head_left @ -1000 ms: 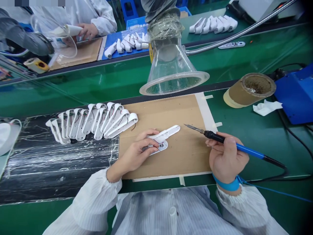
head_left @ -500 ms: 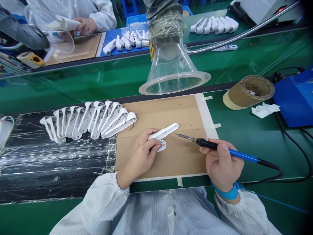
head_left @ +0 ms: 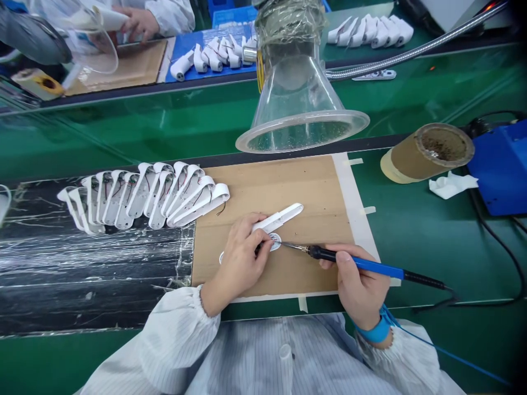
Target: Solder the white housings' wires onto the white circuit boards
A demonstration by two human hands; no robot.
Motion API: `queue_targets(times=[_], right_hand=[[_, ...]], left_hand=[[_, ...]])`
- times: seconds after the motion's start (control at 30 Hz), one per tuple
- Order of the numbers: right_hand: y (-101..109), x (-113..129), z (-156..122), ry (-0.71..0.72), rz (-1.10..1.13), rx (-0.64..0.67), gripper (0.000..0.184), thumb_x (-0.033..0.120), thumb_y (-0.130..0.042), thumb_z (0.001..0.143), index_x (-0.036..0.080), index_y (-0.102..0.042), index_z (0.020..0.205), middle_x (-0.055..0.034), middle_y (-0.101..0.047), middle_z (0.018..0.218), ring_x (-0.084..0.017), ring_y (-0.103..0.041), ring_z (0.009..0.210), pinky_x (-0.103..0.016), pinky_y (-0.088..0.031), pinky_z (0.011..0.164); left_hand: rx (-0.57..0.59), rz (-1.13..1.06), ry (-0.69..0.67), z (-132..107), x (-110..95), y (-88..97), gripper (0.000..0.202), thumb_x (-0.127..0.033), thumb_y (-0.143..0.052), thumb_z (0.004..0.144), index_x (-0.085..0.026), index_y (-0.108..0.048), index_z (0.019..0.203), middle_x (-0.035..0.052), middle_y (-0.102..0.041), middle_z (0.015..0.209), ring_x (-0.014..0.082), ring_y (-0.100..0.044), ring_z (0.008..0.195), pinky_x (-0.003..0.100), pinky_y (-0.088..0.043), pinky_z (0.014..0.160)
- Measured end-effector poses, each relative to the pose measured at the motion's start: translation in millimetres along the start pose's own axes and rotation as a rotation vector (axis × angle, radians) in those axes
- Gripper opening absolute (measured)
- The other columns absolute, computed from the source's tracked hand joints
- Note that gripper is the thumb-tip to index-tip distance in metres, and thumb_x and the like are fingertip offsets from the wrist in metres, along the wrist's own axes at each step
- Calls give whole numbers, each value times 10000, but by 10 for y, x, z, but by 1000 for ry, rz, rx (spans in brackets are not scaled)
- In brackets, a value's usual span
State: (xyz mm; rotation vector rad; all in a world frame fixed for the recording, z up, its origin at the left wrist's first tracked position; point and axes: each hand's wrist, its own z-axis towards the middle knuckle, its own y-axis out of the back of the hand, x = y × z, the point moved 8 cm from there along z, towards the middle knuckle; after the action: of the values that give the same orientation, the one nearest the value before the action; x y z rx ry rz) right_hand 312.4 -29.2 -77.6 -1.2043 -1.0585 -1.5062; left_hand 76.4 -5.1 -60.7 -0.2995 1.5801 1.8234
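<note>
The left hand (head_left: pixel 242 252), at the centre of the frame, had thumb and fingers closed on a white casing (head_left: pixel 284 215) and a round-ended piece (head_left: pixel 275 241) below it, covering most of both. Whether the two pieces joined under the palm could not be told. The right hand (head_left: pixel 362 285), lower right of centre, gripped a blue-and-black soldering iron (head_left: pixel 362 264), its tip at the round end (contact was too fine to make out).

Both worked over a cardboard sheet (head_left: pixel 304 186). To its left, overlapping its edge, ran a row of white housings (head_left: pixel 154 192) with thin wires, on a film-wrapped black surface (head_left: pixel 82 274). A clear funnel hood (head_left: pixel 302 131) hung at upper centre, blocking part of the bench behind. At right stood a brown pot (head_left: pixel 411 153), a crumpled tissue (head_left: pixel 452 185) and a blue box (head_left: pixel 500 170), cut off by the frame. At upper left, a co-worker's hand (head_left: pixel 140 24) showed partly behind another clear hood (head_left: pixel 96 49). Marks on the round end were too small to read.
</note>
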Motion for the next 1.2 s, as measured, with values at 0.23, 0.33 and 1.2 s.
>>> queue_targets(times=[0.23,0.33,1.2], right_hand=[[-9,-16,9,-3,-17,1,161,322,-695,1045,231,-818,995,6,-752,690,-173,-743,621,-299,-624,636],[-13,-25,12,-10,-12,-3,165,318,-692,1048,229,-819,991,7,-750,688,-168,-744,624,-294,-623,637],[-20,-31,29,-11,-18,-8,171,332,-702,1039,220,-817,981,3,-751,671,-178,-738,596,-305,-618,603]], left_hand=[[-60,65,-65,-12,-63,9,124,-147,-618,1054,-225,-582,965,116,-635,1376,290,-640,1292,505,-550,1061],[-78,89,-77,-11,-83,16,133,-137,-626,1046,-226,-570,965,117,-644,1363,290,-647,1276,497,-560,1046],[-103,83,-101,-17,-98,27,149,-120,-634,1036,-227,-568,957,116,-668,1347,288,-659,1256,491,-558,1031]])
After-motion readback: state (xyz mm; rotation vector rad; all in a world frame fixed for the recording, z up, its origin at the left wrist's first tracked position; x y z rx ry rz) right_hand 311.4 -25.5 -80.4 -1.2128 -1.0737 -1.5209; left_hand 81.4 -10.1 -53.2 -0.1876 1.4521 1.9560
